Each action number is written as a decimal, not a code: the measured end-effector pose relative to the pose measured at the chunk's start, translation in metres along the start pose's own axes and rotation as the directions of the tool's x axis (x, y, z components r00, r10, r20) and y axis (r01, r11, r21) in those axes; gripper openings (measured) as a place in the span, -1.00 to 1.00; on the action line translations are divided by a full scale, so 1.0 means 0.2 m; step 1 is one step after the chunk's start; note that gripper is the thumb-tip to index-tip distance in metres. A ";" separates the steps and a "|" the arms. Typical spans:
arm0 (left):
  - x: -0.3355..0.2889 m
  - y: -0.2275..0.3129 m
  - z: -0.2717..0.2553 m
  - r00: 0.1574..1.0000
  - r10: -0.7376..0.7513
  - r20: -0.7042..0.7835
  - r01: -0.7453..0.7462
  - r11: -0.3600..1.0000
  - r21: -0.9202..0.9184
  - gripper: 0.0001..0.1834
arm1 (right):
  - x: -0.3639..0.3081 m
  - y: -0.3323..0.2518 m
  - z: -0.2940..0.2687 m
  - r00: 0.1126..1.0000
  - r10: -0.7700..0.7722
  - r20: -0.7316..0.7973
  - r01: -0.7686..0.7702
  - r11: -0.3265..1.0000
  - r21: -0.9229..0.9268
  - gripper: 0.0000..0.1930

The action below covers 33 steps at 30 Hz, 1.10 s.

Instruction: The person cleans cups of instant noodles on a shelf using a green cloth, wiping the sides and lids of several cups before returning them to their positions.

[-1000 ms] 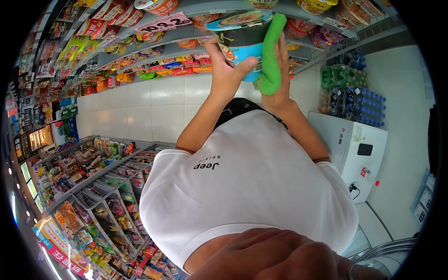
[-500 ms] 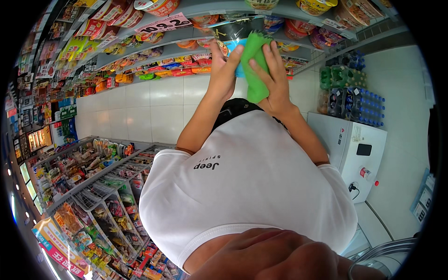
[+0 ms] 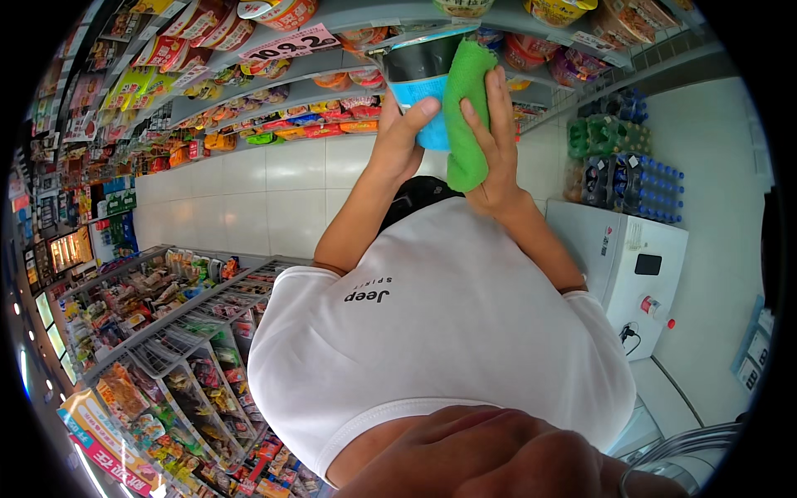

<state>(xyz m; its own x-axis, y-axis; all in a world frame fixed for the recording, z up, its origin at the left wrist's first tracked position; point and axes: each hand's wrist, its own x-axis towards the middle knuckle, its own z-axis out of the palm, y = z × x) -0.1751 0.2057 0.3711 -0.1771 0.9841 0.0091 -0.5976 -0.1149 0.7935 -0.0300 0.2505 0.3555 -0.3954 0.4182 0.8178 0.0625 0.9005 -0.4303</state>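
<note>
A blue-and-black tub [image 3: 419, 93], like those for instant noodles, is held tilted in front of the shelves. My left hand [image 3: 398, 137] grips its left side, thumb on the blue band and fingers mostly hidden behind. A rolled-up green cloth [image 3: 467, 124] lies along the tub's right side. My right hand [image 3: 498, 145] is closed around the cloth, pressing it against the tub, with the fingers pointing up. Part of the tub's right side is covered by the cloth.
Shelves [image 3: 365, 17] with several noodle tubs and packets curve across the top. Shrink-wrapped bottles [image 3: 647, 187] are stacked at right, beside a white chest-like appliance [image 3: 610, 241] with a bottle [image 3: 656, 310] on it. Wire racks [image 3: 158, 319] of snack packets stand at lower left.
The tub has turned and tipped, showing more of its blue band and dark upper band. My right hand and the cloth have shifted slightly to the right. My left hand stays nearly in place.
</note>
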 end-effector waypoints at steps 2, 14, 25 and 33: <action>-0.01 0.01 -0.01 1.000 0.013 -0.002 -0.013 1.000 0.027 -0.14 | 0.04 -0.02 -0.02 0.999 -0.014 0.038 0.016 0.999 -0.038 -0.35; 0.00 0.02 -0.02 0.999 -0.022 -0.025 0.015 0.969 -0.248 -0.22 | -0.01 -0.03 0.01 0.992 0.108 0.069 -0.116 0.987 0.115 -0.35; -0.03 0.02 0.02 0.993 0.107 -0.047 -0.109 0.994 -0.031 -0.16 | -0.06 -0.08 0.00 0.800 0.571 0.183 -0.536 0.544 0.645 -0.31; 0.00 0.02 -0.03 0.994 0.092 0.057 -0.094 0.995 0.029 -0.17 | 0.02 -0.05 0.02 0.977 0.210 0.041 -0.211 0.915 0.344 -0.37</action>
<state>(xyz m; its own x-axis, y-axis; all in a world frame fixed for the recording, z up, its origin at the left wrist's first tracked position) -0.1817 0.2036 0.3714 -0.1864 0.9755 0.1170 -0.5554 -0.2029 0.8065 -0.0354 0.2421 0.3624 -0.4109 0.5925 0.6929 -0.1744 0.6949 -0.6976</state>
